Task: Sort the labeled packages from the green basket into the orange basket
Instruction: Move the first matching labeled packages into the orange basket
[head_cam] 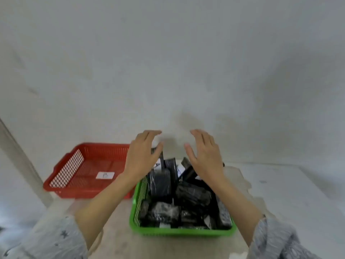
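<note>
hands spread, glossy black packages

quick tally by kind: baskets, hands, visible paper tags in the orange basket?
Baskets: 2, the orange basket and the green basket
Hands: 2, left hand and right hand, both open and empty
Paper tags in the orange basket: 1, white tag
Total: 5

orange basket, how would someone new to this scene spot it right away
Start at the green basket crammed with black packages under both open hands. The orange basket sits on its left against the wall. Unlike its neighbour, it holds only a small white label.
</note>
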